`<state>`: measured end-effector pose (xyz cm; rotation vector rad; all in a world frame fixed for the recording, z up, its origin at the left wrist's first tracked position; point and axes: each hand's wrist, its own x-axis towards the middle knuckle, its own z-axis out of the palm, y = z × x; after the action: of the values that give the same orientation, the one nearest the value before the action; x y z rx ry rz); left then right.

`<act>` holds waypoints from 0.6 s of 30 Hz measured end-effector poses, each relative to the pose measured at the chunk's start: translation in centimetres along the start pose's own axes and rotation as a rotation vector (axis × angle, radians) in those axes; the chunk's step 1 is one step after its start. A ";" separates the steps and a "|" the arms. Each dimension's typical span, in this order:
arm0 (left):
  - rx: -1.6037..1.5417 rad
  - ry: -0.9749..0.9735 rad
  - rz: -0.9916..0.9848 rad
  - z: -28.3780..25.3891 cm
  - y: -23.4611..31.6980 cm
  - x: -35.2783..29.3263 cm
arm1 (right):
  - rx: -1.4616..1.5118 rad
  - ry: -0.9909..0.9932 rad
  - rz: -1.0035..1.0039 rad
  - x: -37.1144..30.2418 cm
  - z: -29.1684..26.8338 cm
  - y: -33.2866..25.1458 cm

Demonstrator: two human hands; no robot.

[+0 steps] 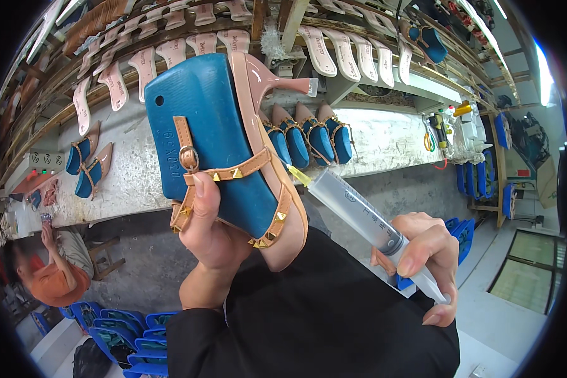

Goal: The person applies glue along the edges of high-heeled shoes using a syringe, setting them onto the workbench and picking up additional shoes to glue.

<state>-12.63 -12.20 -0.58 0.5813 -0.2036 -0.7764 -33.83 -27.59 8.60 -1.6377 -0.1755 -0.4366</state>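
Observation:
A pink high-heeled shoe with tan straps and gold pyramid studs is held up by my left hand. A blue shoe last fills it, and its glossy heel points to the right. The thumb presses by the buckled strap; the other fingers are hidden behind the shoe. In my right hand is a large clear syringe, thumb on the plunger's end and fingers around the barrel. Its yellow-green tip points up-left, at or very near the shoe's edge strap; whether it touches, I cannot tell.
Behind the shoe runs a long pale workbench bearing several pink shoes on blue lasts. Pink insoles line the racks above. Blue trays stand at lower left, near a person in orange. Tools lie at right.

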 end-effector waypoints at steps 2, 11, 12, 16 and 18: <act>-0.025 -0.007 -0.012 0.0 0.1 0.1 | -0.011 0.009 0.011 0.1 0.0 0.1; 0.057 0.090 -0.028 -0.2 0.2 0.7 | 0.034 0.006 -0.013 0.0 0.6 0.8; 0.060 0.109 -0.023 -0.2 0.2 0.8 | 0.025 0.007 0.001 0.0 0.6 0.9; 0.055 0.139 -0.023 -0.2 0.4 0.9 | 0.025 0.016 0.020 0.0 0.9 1.1; 0.040 0.106 -0.032 -0.8 0.4 0.9 | 0.046 0.026 0.025 0.1 1.1 1.1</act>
<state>-11.43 -12.28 -1.07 0.6637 -0.1125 -0.7713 -33.15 -26.65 7.58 -1.5868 -0.1445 -0.4316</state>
